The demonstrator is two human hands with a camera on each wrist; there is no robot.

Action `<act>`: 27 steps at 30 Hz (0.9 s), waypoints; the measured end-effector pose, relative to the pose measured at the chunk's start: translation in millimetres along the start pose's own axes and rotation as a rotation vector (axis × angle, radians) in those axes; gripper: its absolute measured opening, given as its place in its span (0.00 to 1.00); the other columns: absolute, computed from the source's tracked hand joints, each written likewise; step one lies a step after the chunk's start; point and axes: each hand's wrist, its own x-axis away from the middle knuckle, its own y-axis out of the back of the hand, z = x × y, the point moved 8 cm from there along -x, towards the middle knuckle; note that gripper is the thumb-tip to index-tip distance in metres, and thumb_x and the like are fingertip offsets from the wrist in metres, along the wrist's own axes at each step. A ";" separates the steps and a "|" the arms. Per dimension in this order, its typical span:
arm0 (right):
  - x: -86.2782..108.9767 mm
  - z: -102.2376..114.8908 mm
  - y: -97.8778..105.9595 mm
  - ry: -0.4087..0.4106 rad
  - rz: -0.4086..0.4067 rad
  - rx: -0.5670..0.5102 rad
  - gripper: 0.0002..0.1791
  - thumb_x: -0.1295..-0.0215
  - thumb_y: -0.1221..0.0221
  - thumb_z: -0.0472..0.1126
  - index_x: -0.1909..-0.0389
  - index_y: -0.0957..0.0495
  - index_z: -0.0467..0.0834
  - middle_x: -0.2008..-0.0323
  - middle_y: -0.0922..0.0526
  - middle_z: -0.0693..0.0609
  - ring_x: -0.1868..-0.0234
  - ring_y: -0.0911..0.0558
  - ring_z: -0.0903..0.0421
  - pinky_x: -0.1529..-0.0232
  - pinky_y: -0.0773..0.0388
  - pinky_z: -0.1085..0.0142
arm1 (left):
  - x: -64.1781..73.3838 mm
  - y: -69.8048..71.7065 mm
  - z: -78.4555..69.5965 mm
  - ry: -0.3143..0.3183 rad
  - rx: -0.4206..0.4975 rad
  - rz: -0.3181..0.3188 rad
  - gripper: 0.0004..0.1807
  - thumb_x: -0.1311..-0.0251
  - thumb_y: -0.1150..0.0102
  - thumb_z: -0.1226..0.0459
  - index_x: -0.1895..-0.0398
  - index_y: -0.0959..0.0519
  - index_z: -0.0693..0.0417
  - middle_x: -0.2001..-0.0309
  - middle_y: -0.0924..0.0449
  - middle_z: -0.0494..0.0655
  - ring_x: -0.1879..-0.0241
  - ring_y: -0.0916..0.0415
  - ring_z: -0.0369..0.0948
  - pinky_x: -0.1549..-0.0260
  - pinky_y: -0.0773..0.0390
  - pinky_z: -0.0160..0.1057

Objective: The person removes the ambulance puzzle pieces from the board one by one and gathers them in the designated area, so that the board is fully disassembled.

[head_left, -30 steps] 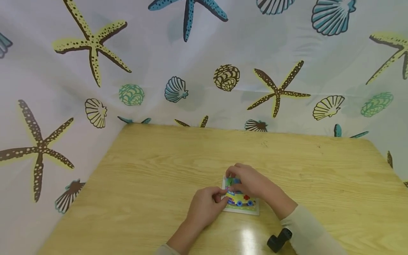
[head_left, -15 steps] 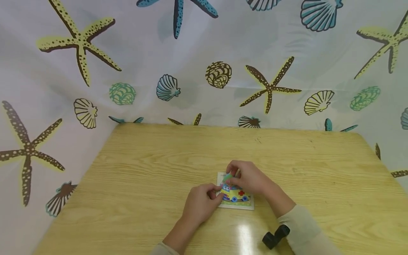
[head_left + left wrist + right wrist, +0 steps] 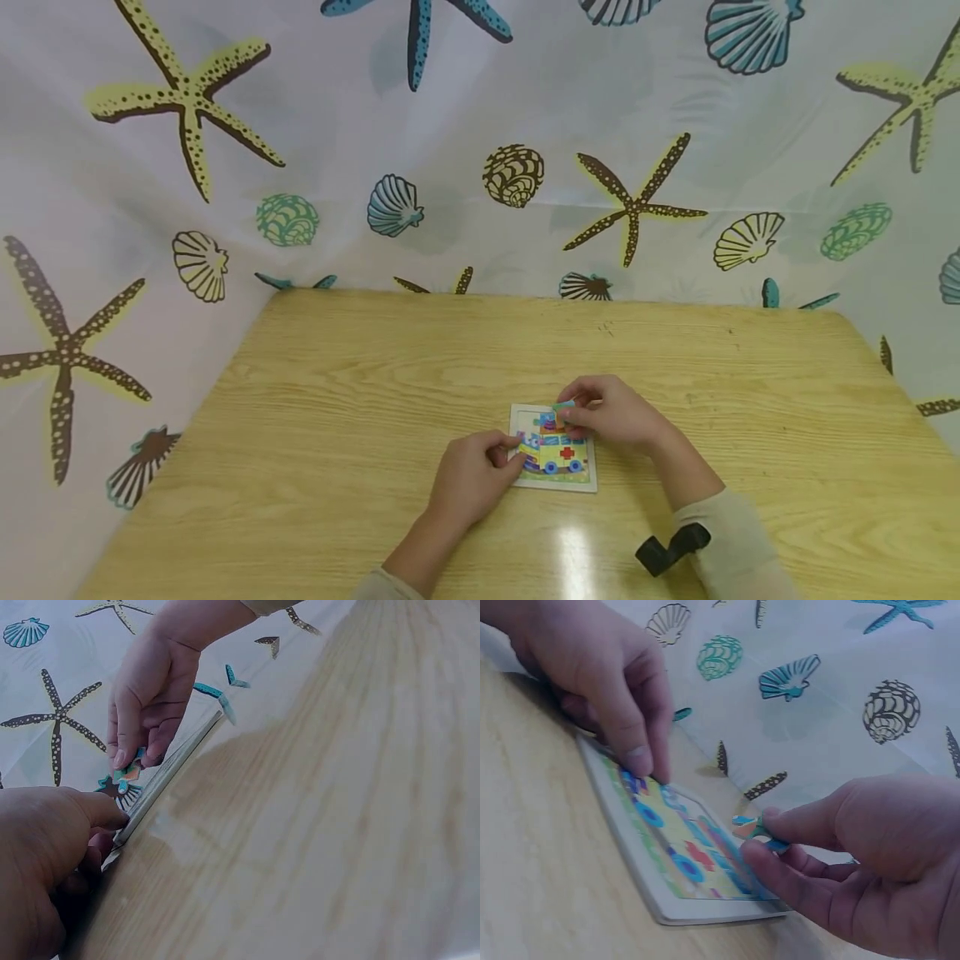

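A small picture puzzle (image 3: 551,458) of a yellow ambulance lies in a white-edged tray (image 3: 660,909) on the table. My left hand (image 3: 474,475) grips the tray's left edge, index finger and thumb curled at the border over the ambulance's front. Between right thumb and index finger, my right hand (image 3: 615,412) pinches a loose puzzle piece (image 3: 751,826), green, blue and orange, above the tray's upper right. The tray's upper left corner shows bare board. In the left wrist view the tray appears edge-on, with its picture hidden.
The wood-grain table (image 3: 360,392) spreads around the tray. A white cloth (image 3: 450,200) printed with starfish and shells hangs behind it and at both sides. A black device (image 3: 672,548) sits at the right sleeve.
My right hand has lifted the piece from the upper left and carried it right, uncovering more of the picture. My left hand keeps its place at the tray's edge. The head view has shifted slightly.
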 end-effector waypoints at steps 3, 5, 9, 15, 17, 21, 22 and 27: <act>4.6 -4.6 9.1 -0.064 -0.004 -0.031 0.11 0.29 0.42 0.37 0.51 0.23 0.33 0.62 0.24 0.42 0.65 0.14 0.54 0.59 0.15 0.61 | 0.7 -1.1 0.6 0.004 0.002 0.000 0.11 0.42 0.31 0.59 0.58 0.12 0.53 0.79 0.25 0.36 0.80 0.34 0.32 0.80 0.34 0.29; 7.2 -8.1 17.1 -0.092 -0.012 -0.029 0.12 0.28 0.42 0.37 0.51 0.24 0.33 0.62 0.23 0.42 0.66 0.15 0.54 0.59 0.15 0.61 | 0.9 -1.8 0.7 0.008 0.001 -0.002 0.11 0.42 0.31 0.59 0.58 0.12 0.53 0.79 0.25 0.36 0.80 0.34 0.32 0.80 0.34 0.29; 12.3 -11.5 32.1 -0.116 -0.030 0.011 0.13 0.29 0.41 0.39 0.51 0.24 0.33 0.63 0.20 0.43 0.68 0.15 0.54 0.62 0.16 0.62 | 1.1 -1.0 0.0 0.012 -0.003 -0.009 0.11 0.42 0.31 0.58 0.58 0.12 0.53 0.79 0.26 0.36 0.80 0.34 0.33 0.79 0.34 0.29; 19.3 -16.0 47.2 -0.130 -0.036 0.104 0.13 0.30 0.39 0.40 0.54 0.22 0.33 0.67 0.19 0.46 0.70 0.19 0.55 0.66 0.19 0.64 | 1.5 1.2 -1.7 0.014 0.000 -0.014 0.11 0.42 0.31 0.58 0.58 0.12 0.51 0.80 0.26 0.36 0.80 0.35 0.32 0.80 0.34 0.29; 20.9 -18.1 49.6 -0.142 -0.035 0.116 0.12 0.31 0.39 0.39 0.55 0.22 0.33 0.69 0.20 0.47 0.71 0.20 0.55 0.68 0.20 0.64 | 1.6 1.3 -2.0 0.016 -0.001 -0.013 0.11 0.42 0.31 0.58 0.58 0.12 0.51 0.80 0.26 0.35 0.80 0.35 0.33 0.80 0.35 0.29; 21.6 -21.8 51.1 -0.159 -0.058 0.143 0.11 0.32 0.38 0.37 0.57 0.21 0.33 0.70 0.19 0.48 0.72 0.20 0.57 0.69 0.20 0.65 | 1.8 1.4 -2.5 0.017 -0.006 -0.013 0.11 0.42 0.31 0.58 0.57 0.12 0.50 0.80 0.26 0.35 0.80 0.35 0.33 0.80 0.35 0.29; 21.6 -21.8 50.8 -0.156 -0.065 0.154 0.10 0.32 0.38 0.37 0.57 0.21 0.33 0.70 0.19 0.48 0.73 0.20 0.57 0.69 0.20 0.65 | 1.8 1.3 -2.6 0.017 -0.005 -0.013 0.11 0.42 0.31 0.58 0.57 0.11 0.50 0.80 0.26 0.35 0.80 0.35 0.33 0.80 0.35 0.29; 21.6 -18.3 49.4 -0.174 -0.138 0.261 0.09 0.35 0.35 0.37 0.62 0.20 0.35 0.70 0.18 0.48 0.74 0.21 0.58 0.70 0.21 0.66 | 1.7 1.0 -2.2 0.011 0.002 -0.010 0.11 0.42 0.31 0.59 0.57 0.11 0.51 0.80 0.26 0.35 0.80 0.35 0.32 0.79 0.35 0.29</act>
